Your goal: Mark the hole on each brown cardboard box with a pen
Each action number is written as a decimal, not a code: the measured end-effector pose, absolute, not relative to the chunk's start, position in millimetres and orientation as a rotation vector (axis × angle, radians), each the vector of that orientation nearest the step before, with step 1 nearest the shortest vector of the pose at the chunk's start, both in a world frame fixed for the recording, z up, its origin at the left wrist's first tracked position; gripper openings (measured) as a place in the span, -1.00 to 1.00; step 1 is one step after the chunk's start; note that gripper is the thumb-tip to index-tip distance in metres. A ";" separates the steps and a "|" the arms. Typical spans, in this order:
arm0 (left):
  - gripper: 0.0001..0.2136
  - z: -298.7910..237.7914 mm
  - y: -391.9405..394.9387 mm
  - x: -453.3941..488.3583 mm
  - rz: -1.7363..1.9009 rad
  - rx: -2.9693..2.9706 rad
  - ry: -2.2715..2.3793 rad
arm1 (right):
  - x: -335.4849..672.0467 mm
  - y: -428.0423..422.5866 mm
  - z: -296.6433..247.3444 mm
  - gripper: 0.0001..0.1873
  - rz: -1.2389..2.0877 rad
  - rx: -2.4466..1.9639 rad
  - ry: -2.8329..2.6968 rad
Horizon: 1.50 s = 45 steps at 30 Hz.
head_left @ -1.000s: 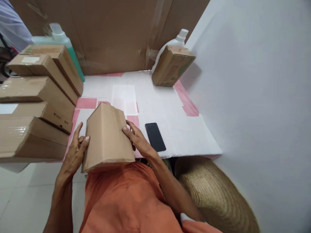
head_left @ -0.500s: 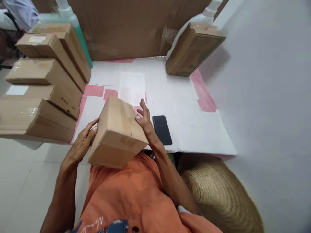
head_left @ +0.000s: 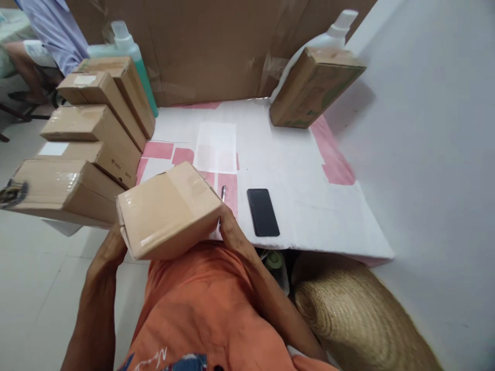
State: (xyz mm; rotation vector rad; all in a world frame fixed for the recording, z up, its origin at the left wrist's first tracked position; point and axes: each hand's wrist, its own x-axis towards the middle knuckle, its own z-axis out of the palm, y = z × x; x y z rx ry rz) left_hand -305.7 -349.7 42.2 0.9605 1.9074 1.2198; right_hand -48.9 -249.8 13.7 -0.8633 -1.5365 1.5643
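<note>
A taped brown cardboard box is held tilted in front of my body, over the table's near edge. My left hand grips its left side from below, with the fingers hidden behind the box. At the right end my right hand supports it, the fingers mostly out of sight beneath. Just beyond the right hand a pen lies on the table, partly covered. A black smartphone lies to the right of that hand. Behind the box a white sheet of paper rests on the tabletop.
Several cardboard boxes stand in a row on the left, with a tape roll at the near one. Bottles of green liquid and white stand behind. Another box leans at right, near a wall. A straw hat sits below.
The box has been turned and moved left, now showing a different face. My right hand has gone from its top edge to its right end. The pen has come into view.
</note>
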 end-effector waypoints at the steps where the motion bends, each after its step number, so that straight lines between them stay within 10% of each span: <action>1: -0.57 43.7 -347.6 -303.7 1.200 0.955 1.883 | -49.5 -251.9 12.8 -0.22 1.560 -0.914 -1.514; 21: -0.30 66.3 -318.4 -302.2 0.926 1.131 1.794 | -50.6 -228.4 -13.2 -0.45 2.203 -0.993 -0.739; 29: -0.31 51.6 -304.9 -294.6 1.060 1.011 1.856 | -48.1 -228.3 5.9 0.07 2.388 -0.867 -0.627; 36: -0.32 49.4 -302.8 -291.9 1.059 0.931 1.878 | -43.6 -228.2 7.8 -0.45 2.385 -1.017 -0.604; 45: -0.39 54.1 -307.2 -292.8 1.080 0.973 1.980 | -49.3 -233.1 6.7 -0.41 2.437 -0.942 -0.616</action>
